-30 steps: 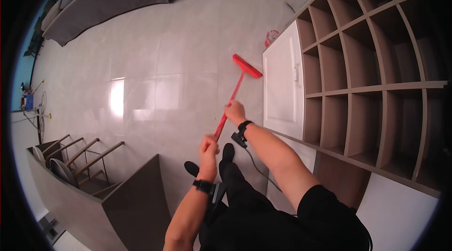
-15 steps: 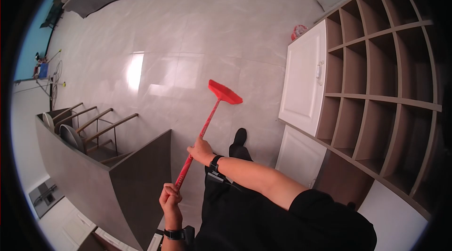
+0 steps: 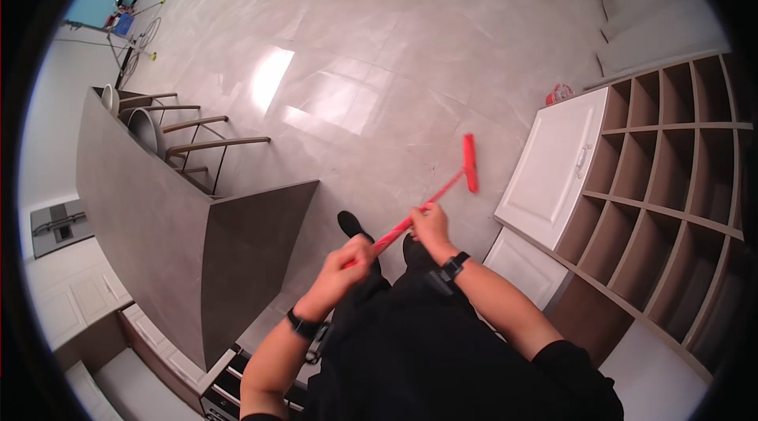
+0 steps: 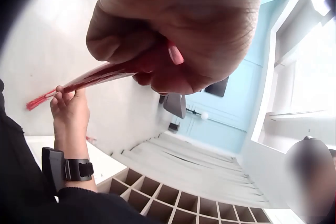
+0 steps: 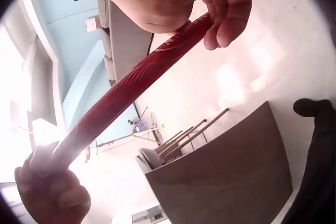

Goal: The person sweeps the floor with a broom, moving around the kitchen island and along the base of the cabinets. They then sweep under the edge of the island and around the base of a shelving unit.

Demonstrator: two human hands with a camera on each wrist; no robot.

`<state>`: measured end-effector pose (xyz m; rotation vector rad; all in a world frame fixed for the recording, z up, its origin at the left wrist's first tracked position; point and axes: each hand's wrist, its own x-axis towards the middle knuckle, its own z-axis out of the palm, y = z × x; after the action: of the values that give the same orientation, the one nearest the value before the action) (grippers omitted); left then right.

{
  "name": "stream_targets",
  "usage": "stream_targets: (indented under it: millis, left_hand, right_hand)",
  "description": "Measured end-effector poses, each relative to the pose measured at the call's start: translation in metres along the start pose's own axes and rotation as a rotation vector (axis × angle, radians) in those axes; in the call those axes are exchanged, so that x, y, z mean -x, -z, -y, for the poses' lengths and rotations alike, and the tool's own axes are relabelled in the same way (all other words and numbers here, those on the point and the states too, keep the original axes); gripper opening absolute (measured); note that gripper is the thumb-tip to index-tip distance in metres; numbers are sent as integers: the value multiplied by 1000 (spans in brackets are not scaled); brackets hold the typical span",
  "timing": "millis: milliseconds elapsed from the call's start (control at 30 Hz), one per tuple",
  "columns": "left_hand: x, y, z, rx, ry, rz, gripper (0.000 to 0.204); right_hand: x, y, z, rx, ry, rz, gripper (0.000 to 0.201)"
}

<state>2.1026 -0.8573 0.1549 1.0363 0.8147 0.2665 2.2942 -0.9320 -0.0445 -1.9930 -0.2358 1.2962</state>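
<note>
A red broom slants across the head view, its head (image 3: pixel 470 162) down over the pale floor, slightly blurred. My left hand (image 3: pixel 347 263) grips the top end of the red handle (image 3: pixel 392 237), fingers curled round it. Farther down the same handle, my right hand (image 3: pixel 430 228) holds it, thumb and fingers round the shaft. In the right wrist view the handle (image 5: pixel 136 79) runs between both hands. The left wrist view has the bristle end (image 4: pixel 39 102) beyond my right hand (image 4: pixel 71 113).
To the right stand a white cabinet door (image 3: pixel 549 164) and open cubby shelves (image 3: pixel 663 168). A grey counter (image 3: pixel 257 255) with chairs (image 3: pixel 146 133) behind it is on the left. My shoe (image 3: pixel 353 224) is near the counter's corner. A red-and-white item (image 3: pixel 559 94) sits by the cabinet.
The broom head came back from the cabinet side toward me, then swung right toward the cabinet. Both hands kept their hold while moving left, then right. The head view has turned and shifted.
</note>
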Motion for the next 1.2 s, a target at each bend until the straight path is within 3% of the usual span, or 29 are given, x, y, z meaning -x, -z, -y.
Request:
stream_targets:
  millis: [100,167,300,400,567,767,900,967,1200]
  left_hand:
    - [-52,5,49,101,91,93,14]
    - [-82,7,70,103,188,113,14]
    - [-97,37,74,24,83,103,12]
    - [-75,87,53,-39,87,35,13]
    - [-35,177,2,-173,-29,-46,12]
    - [-2,225,-68,-230,-42,-114,14]
    - [6,236,-73,-281,-164,-144,13]
    - [7,228,-75,-296,-87,-67,12]
    - [-3,167,-73,-383,-93,-69,12]
  right_hand:
    - [-26,15,-33,13,-112,-119,31]
    - [-43,23,-56,3,-158,-94,28]
    - [-65,-9,-63,-91,-117,-103,29]
    - [-57,-72,-33,-114,-93,-175,25]
    - [-45,-186,31,-145,-77,-6,31]
    - [-29,-267,104,-199,-9,147,28]
    - [-20,-264,125,-139,6,286,30]
    - [-19,-247,121,-130,-6,370,33]
    - [26,-138,87,-189,-128,403,49]
